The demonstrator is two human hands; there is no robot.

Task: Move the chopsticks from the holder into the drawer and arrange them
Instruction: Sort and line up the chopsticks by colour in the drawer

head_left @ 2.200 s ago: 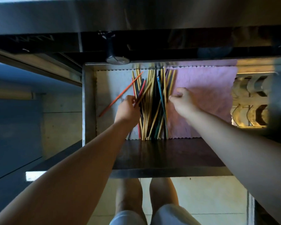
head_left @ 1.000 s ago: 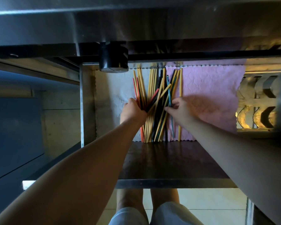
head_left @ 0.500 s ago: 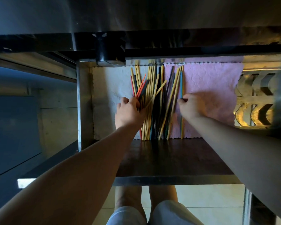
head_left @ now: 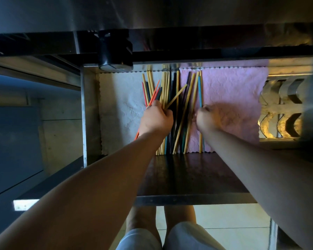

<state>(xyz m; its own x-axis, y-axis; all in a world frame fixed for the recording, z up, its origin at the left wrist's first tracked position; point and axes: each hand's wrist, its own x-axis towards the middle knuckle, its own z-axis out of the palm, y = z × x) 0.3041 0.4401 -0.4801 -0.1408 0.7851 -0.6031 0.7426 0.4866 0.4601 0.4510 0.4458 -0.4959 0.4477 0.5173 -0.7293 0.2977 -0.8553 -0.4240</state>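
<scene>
A: Item under observation?

B: Loose pile of thin chopsticks [head_left: 167,87], mostly tan wood, some black, teal, blue and orange-red. Location: centre of frame, inside the open stainless-steel drawer [head_left: 84,114], lying across the seam between a white textured cloth [head_left: 121,105] and a pink textured cloth [head_left: 233,96].

A: Axis?

B: Most run top to bottom of frame, near ends by the cloths' lower edge. Several cross slantwise. One tan stick and the orange-red ones tilt toward upper right.

A: Hands?

B: Left hand [head_left: 156,120] grips a fan of sticks at the pile's left side. Right hand [head_left: 206,120] has its fingers curled at the pile's right edge, beside a blue stick. Pinch or mere contact: cannot tell.
</scene>
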